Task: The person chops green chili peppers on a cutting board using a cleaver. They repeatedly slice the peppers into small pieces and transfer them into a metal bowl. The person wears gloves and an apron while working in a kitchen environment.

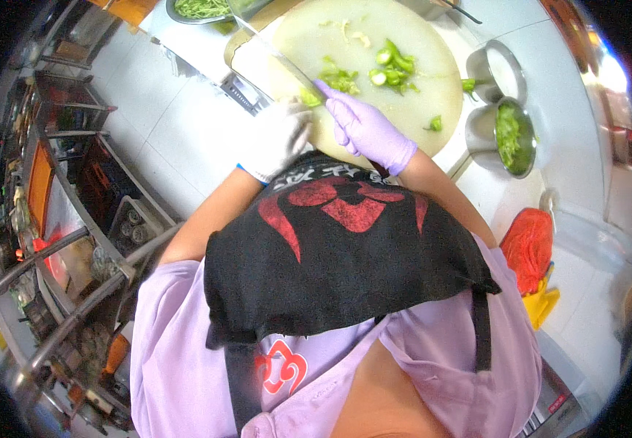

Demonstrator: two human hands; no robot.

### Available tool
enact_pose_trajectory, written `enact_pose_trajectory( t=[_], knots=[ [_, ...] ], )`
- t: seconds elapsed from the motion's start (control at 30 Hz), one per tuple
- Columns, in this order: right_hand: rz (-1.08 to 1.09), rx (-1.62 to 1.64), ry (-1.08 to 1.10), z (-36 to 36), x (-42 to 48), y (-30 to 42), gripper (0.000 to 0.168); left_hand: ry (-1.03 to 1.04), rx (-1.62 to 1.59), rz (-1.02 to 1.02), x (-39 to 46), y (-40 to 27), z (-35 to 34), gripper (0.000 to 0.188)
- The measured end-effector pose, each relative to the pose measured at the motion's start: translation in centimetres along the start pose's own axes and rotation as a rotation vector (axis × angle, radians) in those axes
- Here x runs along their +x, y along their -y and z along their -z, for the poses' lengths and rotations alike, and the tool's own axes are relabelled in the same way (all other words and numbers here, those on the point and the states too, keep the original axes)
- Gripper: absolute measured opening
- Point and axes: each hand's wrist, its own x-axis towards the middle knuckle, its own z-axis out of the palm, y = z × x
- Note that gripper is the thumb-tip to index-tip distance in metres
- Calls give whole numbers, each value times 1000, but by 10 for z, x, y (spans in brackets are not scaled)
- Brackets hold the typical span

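Note:
My right hand (368, 126), in a purple glove, grips a knife whose long blade (280, 57) slants up and to the left over a round cutting board (431, 60). In a white glove, my left hand (280, 134) is at the board's near left edge, its fingers on a piece of green pepper (310, 97) beside the blade. Past the knife lies a small heap of chopped green pepper (339, 78). Farther right on the board are pepper stem ends (392, 65), and one more stem piece (435, 124) sits near the right edge.
Right of the board stand a steel pot (477, 76) and a steel container (480, 134) holding cut greens (507, 134). A bowl of shredded greens (201, 8) is at the top left. A red bag (526, 249) and yellow glove (540, 304) lie at right. Metal shelving (80, 241) runs along the left.

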Motion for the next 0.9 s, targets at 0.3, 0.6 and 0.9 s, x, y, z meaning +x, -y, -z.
enact_pose_trajectory(
  t=[0.3,0.6,0.9],
  knots=[
    [20,-85,2,0,3,-6,50,-54,51,-58,-8,5,-5,20],
    [-77,235,-121,13,-18,-10,55,44,44,42,-3,10,-11,35],
    [-178,472,-321,57,-77,-72,38,169,315,225,49,-17,-20,79]
  ],
)
